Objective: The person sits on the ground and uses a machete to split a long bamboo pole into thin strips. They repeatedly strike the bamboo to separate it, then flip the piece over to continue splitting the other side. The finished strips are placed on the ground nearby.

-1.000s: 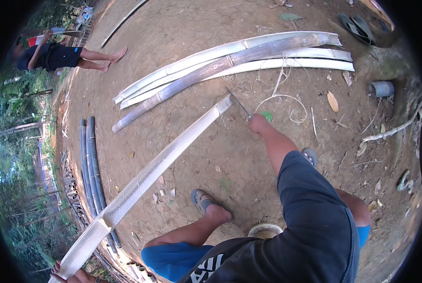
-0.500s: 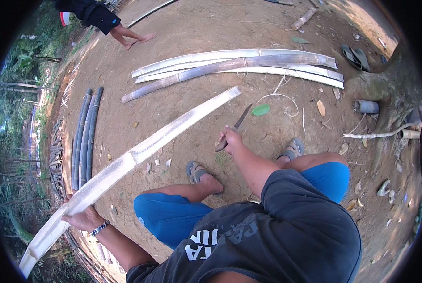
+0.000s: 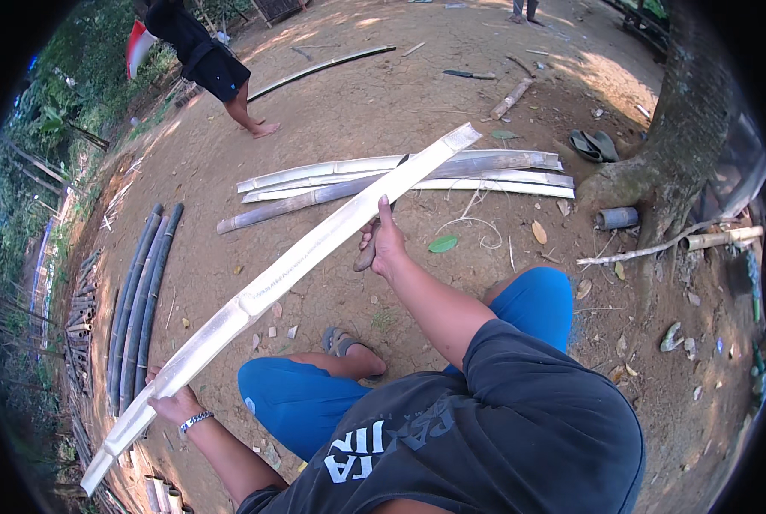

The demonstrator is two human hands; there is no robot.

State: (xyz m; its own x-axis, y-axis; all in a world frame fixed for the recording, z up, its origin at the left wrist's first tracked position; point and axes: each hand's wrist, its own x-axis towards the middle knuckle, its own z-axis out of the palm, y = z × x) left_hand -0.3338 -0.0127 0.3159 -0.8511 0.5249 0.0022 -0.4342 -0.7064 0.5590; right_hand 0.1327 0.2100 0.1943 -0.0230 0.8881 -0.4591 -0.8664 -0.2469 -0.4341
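Observation:
A long split bamboo piece (image 3: 306, 254), pale hollow side facing up, slants from the lower left to the upper middle. My left hand (image 3: 176, 404) is closed round its lower part. In my right hand (image 3: 388, 243) is a knife (image 3: 365, 257) with a brown handle; its blade passes behind the bamboo, and only the dark tip shows past the far edge. The right thumb is raised against the bamboo's near edge. Beyond, partly covered by the raised piece, several split bamboo lengths (image 3: 520, 176) lie on the ground.
Dark bamboo poles (image 3: 134, 308) lie at the left. A person (image 3: 216, 68) stands barefoot at the far left. Another knife (image 3: 469, 74) and a short bamboo piece (image 3: 511, 98) lie farther off. At right are a tree trunk (image 3: 687, 128), sandals (image 3: 594, 146) and a bamboo cup-like section (image 3: 616, 218).
My right hand, holding the knife, has moved up to the bamboo piece, its thumb now against the edge. The piece's far end has risen over the lying lengths. The view has tilted farther out.

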